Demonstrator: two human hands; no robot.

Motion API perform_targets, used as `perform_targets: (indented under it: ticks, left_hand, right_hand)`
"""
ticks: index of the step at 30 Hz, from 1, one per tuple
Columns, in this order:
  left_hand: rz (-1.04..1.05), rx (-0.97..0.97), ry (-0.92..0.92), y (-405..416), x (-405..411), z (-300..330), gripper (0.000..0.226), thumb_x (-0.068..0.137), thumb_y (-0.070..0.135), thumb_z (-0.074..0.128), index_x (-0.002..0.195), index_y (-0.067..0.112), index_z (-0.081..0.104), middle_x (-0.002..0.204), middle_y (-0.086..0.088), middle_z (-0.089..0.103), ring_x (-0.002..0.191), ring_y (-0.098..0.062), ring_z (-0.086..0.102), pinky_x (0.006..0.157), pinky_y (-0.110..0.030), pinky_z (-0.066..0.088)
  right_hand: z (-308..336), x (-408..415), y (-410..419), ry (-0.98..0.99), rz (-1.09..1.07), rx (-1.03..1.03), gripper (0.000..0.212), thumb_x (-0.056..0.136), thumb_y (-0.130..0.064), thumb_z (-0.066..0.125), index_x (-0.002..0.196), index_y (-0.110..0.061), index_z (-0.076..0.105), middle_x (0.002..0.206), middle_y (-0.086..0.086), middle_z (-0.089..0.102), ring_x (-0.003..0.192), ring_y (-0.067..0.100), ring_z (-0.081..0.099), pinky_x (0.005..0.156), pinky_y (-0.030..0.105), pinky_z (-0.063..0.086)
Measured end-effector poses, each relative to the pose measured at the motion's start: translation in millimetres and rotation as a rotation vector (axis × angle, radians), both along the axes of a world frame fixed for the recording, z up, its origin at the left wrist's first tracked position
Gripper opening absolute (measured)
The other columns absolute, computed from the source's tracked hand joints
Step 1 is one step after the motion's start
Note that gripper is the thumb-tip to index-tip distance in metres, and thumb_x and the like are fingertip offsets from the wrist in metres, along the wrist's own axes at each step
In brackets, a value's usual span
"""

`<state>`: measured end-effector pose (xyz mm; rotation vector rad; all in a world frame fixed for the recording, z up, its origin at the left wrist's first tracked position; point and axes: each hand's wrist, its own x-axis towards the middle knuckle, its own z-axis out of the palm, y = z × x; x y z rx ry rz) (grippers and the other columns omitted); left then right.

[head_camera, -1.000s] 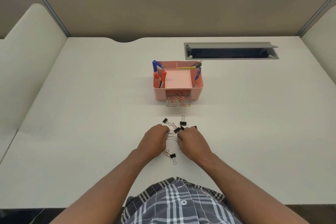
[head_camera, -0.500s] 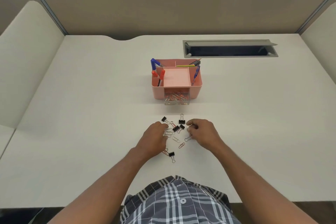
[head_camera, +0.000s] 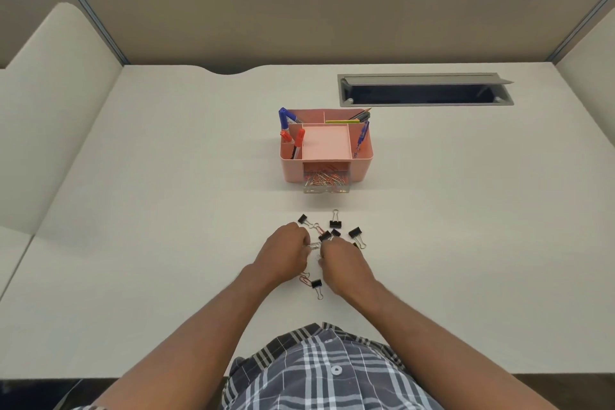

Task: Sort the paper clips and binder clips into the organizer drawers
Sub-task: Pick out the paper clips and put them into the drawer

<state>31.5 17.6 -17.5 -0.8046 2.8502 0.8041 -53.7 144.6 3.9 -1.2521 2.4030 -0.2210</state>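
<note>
Several black binder clips (head_camera: 335, 222) and a few paper clips (head_camera: 318, 229) lie scattered on the white desk in front of me. My left hand (head_camera: 286, 253) is curled, with silver paper clips (head_camera: 312, 246) sticking out of its fingers. My right hand (head_camera: 346, 263) rests knuckles up right beside it, fingertips against the left hand and hidden. One binder clip (head_camera: 316, 284) and a red paper clip (head_camera: 303, 279) lie just below my hands. The pink organizer (head_camera: 289, 170) stands farther back, its clear drawer (head_camera: 326, 185) pulled out and holding many paper clips.
Pens, markers and pencils stand in the organizer's top compartments (head_camera: 293, 133). A grey cable hatch (head_camera: 422, 90) is open at the back right. Beige partition walls close off the desk at the back and both sides.
My right hand reached out to the right among the clips, then came back left to meet my left hand. The left hand stayed roughly in place.
</note>
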Motion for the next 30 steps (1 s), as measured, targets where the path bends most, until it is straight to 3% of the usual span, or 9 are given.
perform_targets:
  ticks: [10, 14, 18, 22, 26, 30]
  left_hand:
    - [-0.046, 0.016, -0.018, -0.9, 1.8, 6.3, 0.008, 0.084, 0.022, 0.056, 0.076, 0.023, 0.056, 0.085, 0.006, 0.052, 0.08, -0.014, 0.05, 0.068, -0.029, 0.043]
    - [-0.024, 0.075, -0.01, -3.0, 4.6, 7.2, 0.01, 0.081, 0.022, 0.056, 0.071, 0.023, 0.053, 0.08, 0.007, 0.055, 0.076, -0.014, 0.051, 0.064, -0.028, 0.042]
    - [0.102, 0.247, 0.03, -7.3, 5.8, 12.2, 0.009, 0.08, 0.018, 0.057, 0.072, 0.022, 0.058, 0.072, 0.007, 0.062, 0.067, -0.013, 0.057, 0.062, -0.028, 0.047]
    - [0.231, 0.385, 0.175, -9.1, -0.5, 30.1, 0.012, 0.08, 0.014, 0.063, 0.07, 0.021, 0.061, 0.066, 0.007, 0.062, 0.056, -0.006, 0.052, 0.058, -0.023, 0.046]
    - [0.264, 0.338, 0.31, -19.8, -26.7, 60.2, 0.008, 0.082, 0.014, 0.063, 0.075, 0.017, 0.061, 0.068, 0.002, 0.065, 0.059, -0.013, 0.058, 0.058, -0.025, 0.049]
    - [0.219, 0.154, 0.33, -34.6, -61.2, 84.0, 0.01, 0.084, 0.015, 0.061, 0.075, 0.017, 0.058, 0.069, 0.002, 0.06, 0.063, -0.014, 0.055, 0.057, -0.027, 0.046]
  right_hand:
    - [-1.3, 4.1, 4.0, 0.025, 0.075, -0.055, 0.02, 0.086, 0.006, 0.047, 0.098, -0.008, 0.056, 0.101, 0.011, 0.057, 0.091, 0.026, 0.053, 0.067, 0.029, 0.028]
    - [1.8, -5.0, 6.1, -0.065, -0.028, -0.062, 0.01, 0.093, -0.006, 0.047, 0.092, -0.011, 0.056, 0.094, 0.007, 0.062, 0.077, 0.021, 0.05, 0.064, 0.031, 0.037]
    - [10.9, -24.0, 5.0, -0.172, -0.16, -0.145, 0.011, 0.093, -0.016, 0.052, 0.095, -0.016, 0.063, 0.093, 0.001, 0.067, 0.084, 0.022, 0.059, 0.072, 0.032, 0.046]
    - [26.3, -48.1, -4.9, -0.265, -0.311, -0.275, 0.011, 0.089, -0.021, 0.063, 0.095, -0.019, 0.072, 0.091, -0.002, 0.072, 0.083, 0.018, 0.065, 0.079, 0.032, 0.053]
    - [53.3, -69.5, -19.3, -0.318, -0.384, -0.458, 0.008, 0.09, -0.018, 0.064, 0.09, -0.02, 0.072, 0.081, -0.006, 0.069, 0.075, 0.015, 0.065, 0.073, 0.032, 0.055]
    - [73.7, -87.4, -41.0, -0.218, -0.339, -0.561, 0.015, 0.09, -0.009, 0.058, 0.089, -0.015, 0.072, 0.083, -0.003, 0.069, 0.079, 0.016, 0.063, 0.073, 0.032, 0.055]
